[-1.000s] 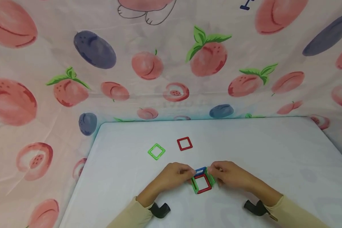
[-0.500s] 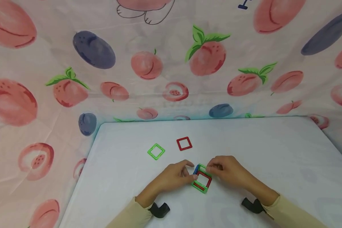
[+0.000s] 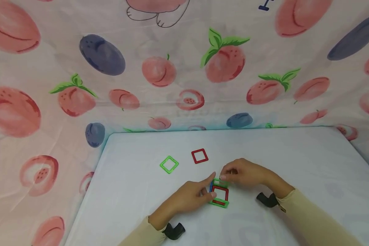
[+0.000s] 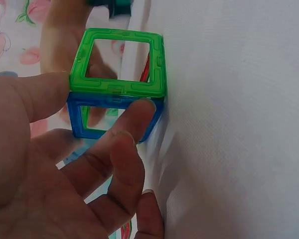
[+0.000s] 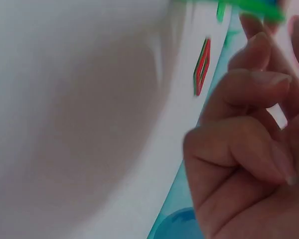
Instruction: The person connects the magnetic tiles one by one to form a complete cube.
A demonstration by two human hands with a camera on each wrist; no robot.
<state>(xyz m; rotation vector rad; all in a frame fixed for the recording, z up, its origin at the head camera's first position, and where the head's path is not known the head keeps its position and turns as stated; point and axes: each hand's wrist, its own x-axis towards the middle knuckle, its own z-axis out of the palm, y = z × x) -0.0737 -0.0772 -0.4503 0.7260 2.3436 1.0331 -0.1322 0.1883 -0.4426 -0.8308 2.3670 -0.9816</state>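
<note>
A small box of magnetic tiles stands on the table between the hands. Its red tile (image 3: 227, 194) lies flat as the base. A blue tile (image 4: 75, 117) forms the left side, a green tile (image 4: 117, 88) the near side, and another green tile (image 3: 223, 185) the far side. My left hand (image 3: 192, 196) holds the box at the blue side, thumb at the near corner, index finger stretched toward the far one. At the far green tile's top edge, the thumb and fingers of my right hand (image 3: 244, 172) pinch. The right wrist view shows that tile only as a blur.
Farther back on the white table (image 3: 279, 153) lie a loose green square tile (image 3: 169, 164) and a loose red square tile (image 3: 200, 156). A fruit-printed cloth (image 3: 160, 99) hangs behind the table and along its left side.
The box has been turned counterclockwise, its blue side swinging from the far side to the left. My right hand has moved away from me; my left index finger has straightened along the blue side.
</note>
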